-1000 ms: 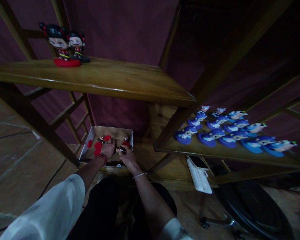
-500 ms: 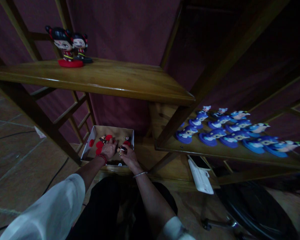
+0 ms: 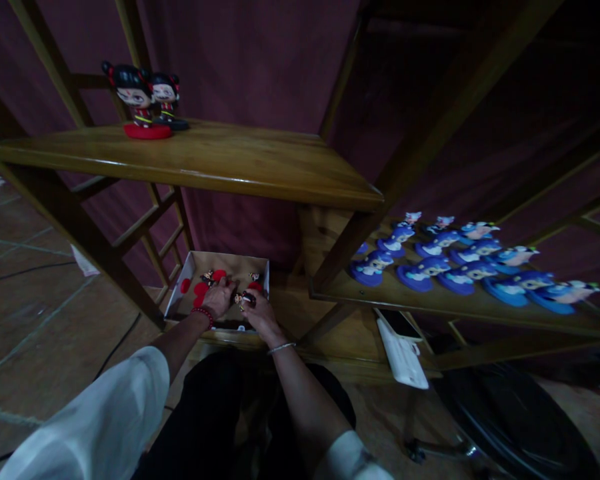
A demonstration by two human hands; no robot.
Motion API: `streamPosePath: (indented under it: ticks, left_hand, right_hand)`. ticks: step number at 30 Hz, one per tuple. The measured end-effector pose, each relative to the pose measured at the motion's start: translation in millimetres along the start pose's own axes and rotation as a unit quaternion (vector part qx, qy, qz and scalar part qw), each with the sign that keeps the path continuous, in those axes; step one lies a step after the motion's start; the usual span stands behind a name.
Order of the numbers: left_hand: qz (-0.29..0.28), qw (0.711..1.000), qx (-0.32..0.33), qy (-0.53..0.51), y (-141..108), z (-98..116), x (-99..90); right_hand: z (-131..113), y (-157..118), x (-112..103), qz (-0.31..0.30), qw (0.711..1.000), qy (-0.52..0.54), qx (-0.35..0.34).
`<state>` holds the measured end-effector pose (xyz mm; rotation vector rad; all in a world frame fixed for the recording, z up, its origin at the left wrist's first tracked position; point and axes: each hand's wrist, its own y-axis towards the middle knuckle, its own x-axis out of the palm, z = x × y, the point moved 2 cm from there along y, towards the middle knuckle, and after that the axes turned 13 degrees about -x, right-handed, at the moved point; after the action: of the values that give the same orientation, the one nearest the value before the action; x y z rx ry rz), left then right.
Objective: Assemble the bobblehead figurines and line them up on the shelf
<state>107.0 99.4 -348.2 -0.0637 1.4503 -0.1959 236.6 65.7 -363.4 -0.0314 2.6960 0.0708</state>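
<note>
An open cardboard box (image 3: 180,301) on the low shelf holds several small dark-haired figurines and red round bases (image 3: 200,291). Inside it, my left hand (image 3: 217,300) reaches over the bases, palm down; its fingertips are too dark and small to make out. My right hand (image 3: 261,313), at the box's right side, is closed on a small figurine (image 3: 239,300) with a dark head. Another figurine (image 3: 253,276) lies near the box's back right corner, and one more (image 3: 207,275) is beside the red bases at the back left.
Two larger figurines (image 3: 135,100) stand on the upper wooden shelf (image 3: 220,157). Several blue and purple figurines (image 3: 425,272) fill the right shelf. A phone (image 3: 403,325) and a white object (image 3: 403,360) lie below it. A black stool (image 3: 520,420) stands at the lower right.
The view has shifted slightly, so the upper figurines appear a little lower and further right. Both hands remain in the box in nearly the same pose.
</note>
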Motion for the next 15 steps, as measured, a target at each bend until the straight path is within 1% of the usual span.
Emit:
streamPosePath:
  ticks: [4,8,11,15]
  left_hand:
    - [0.007,1.0,0.0,-0.008,-0.8,-0.7,-1.3]
    - [-0.004,1.0,-0.007,-0.01,-3.5,-1.9,-3.9]
    - [-0.009,1.0,-0.017,-0.007,-4.8,-3.2,-5.7]
    - [-0.002,1.0,-0.02,-0.015,-5.0,-4.7,-6.4]
  right_hand:
    - [-1.2,-1.1,-1.5,-0.002,1.0,0.001,0.009]
    - [-4.2,-2.5,-2.7,-0.007,1.0,0.001,0.018]
    - [-5.4,-3.1,-3.2,-0.005,1.0,0.0,0.01]
    - [-5.3,-3.8,-3.8,-0.004,1.0,0.002,0.002]
